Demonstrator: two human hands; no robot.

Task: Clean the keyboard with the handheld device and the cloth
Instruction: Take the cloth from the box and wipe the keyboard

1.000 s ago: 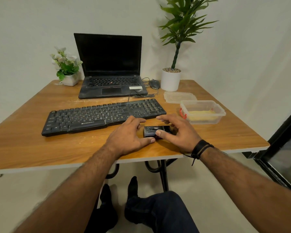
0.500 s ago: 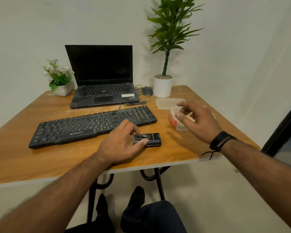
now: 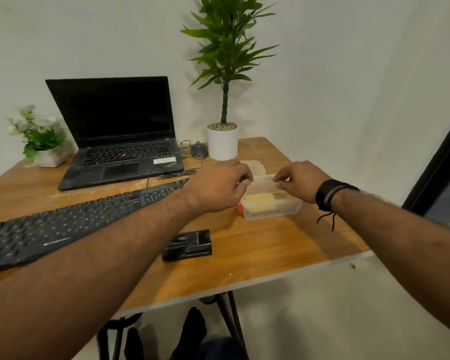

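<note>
Reaching over the clear container (image 3: 270, 209), both hands are being hovered at its rim: left hand (image 3: 218, 185) and right hand (image 3: 300, 180) half-curled, whether anything's being gripped can't be told. Yellow cloth (image 3: 260, 203) is still being kept inside, handheld device (image 3: 187, 245) lying untouched near the keyboard (image 3: 63, 224), so wiping isn't being done yet.

Keyboard (image 3: 70, 224) front edge: white logo, too blurred to read.
</note>
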